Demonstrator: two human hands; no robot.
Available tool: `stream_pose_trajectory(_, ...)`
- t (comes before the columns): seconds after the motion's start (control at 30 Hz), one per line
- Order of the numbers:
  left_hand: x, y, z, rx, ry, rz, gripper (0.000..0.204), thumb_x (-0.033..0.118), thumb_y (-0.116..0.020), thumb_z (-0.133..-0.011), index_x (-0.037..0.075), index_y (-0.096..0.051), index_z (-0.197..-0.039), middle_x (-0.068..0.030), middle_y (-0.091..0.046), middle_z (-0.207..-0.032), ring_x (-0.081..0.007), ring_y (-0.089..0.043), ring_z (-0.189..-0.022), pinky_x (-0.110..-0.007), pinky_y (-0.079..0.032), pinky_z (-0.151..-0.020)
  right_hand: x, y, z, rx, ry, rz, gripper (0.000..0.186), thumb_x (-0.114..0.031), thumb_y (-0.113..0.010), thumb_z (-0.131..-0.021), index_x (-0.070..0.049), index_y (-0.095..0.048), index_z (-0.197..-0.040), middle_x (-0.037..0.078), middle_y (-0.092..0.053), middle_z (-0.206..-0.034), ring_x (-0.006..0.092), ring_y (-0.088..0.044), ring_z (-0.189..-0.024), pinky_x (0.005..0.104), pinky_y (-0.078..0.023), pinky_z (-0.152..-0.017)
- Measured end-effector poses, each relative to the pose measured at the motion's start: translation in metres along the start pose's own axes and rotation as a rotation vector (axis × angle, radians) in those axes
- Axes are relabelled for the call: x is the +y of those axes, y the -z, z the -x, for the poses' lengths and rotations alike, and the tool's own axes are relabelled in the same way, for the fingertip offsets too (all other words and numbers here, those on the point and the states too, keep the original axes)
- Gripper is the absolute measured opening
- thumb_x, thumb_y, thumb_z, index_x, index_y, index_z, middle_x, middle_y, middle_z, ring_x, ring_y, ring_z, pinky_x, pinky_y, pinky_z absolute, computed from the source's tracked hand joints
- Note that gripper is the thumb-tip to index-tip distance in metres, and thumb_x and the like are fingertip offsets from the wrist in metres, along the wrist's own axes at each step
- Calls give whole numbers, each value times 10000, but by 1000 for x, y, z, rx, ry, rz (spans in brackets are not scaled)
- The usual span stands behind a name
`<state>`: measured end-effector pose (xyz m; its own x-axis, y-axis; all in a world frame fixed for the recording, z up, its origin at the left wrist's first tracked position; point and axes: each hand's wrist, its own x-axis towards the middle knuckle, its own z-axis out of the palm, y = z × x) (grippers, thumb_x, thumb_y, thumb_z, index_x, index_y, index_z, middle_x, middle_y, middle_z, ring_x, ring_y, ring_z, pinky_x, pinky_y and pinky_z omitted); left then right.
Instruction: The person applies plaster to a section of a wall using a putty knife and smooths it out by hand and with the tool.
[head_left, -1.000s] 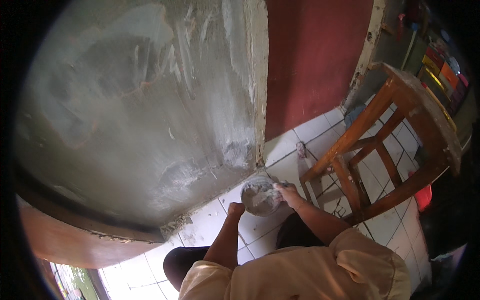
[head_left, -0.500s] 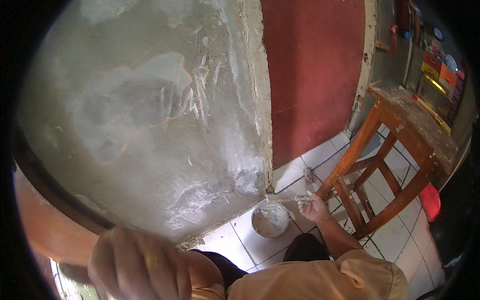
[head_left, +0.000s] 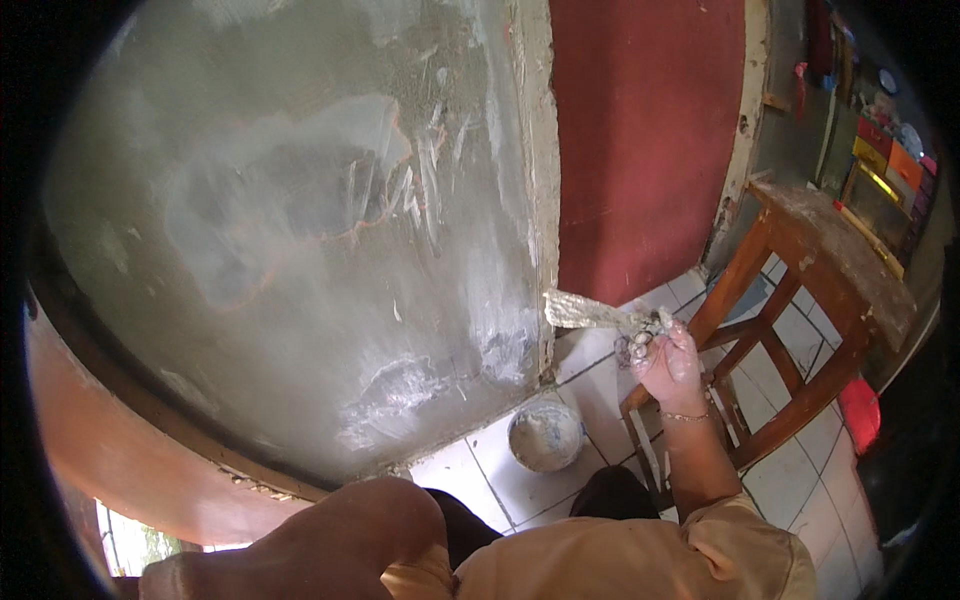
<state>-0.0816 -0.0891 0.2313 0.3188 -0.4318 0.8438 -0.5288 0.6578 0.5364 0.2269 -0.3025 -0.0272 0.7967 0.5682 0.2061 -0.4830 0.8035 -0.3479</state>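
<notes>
My right hand is closed around the handle of a putty knife. Pale filler coats its blade, which points left and overlaps the wall's end edge in the picture; whether it touches I cannot tell. White smears cover my fingers too. Below the blade, a small bucket with whitish paste inside stands on the tiles. The grey plastered wall bears white patches low down and streaks higher up. My left arm crosses the lower left, but its hand is out of view.
A worn wooden stool stands to the right, close to my right forearm. Behind the wall's end is a red door panel. A red object lies beyond the stool. Coloured drawers stand far right.
My right hand has risen with the putty knife from beside the bucket toward the wall's end edge. My left hand, in view before at lower left, has dropped out of the picture.
</notes>
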Motion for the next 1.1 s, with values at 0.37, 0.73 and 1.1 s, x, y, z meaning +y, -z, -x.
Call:
stream_pose_trajectory(0.37, -21, 106, 136, 1310, -556, -1539, 329, 272, -408, -966, -26, -526, -1036, -145, -509, -1017, -273, -501, -1038, -416, -405, -935, -9, -153, -18, -285, 664, 428, 387, -151, -508, -935, 35, -479, -1273, 159, -642, -975, 255, -653, -762, 332, -547, -603)
stream_pose_trajectory(0.73, -78, 216, 208, 1958, 486, -2072, 1279, 639, -638, -765, -193, 126, -1366, -410, 122, -1446, -470, 125, -1388, -558, 36, -1112, 39, -197, -53, -276, 1029, 825, 457, -128, -498, -941, 78, -391, -1334, 219, -610, -1107, 323, -653, -924, 373, -564, -698)
stream_pose_trajectory(1.1, -94, 227, 214, 1619, 949, -2251, 1529, 679, -800, -515, -209, 122, -1351, -434, 129, -1428, -514, 192, -1356, -653, 45, -1062, 68, -215, -107, -208, 1685, 1444, 317, 45, -637, -810, 55, -580, -1122, 161, -585, -1047, 228, -588, -871, 335, -486, -748)
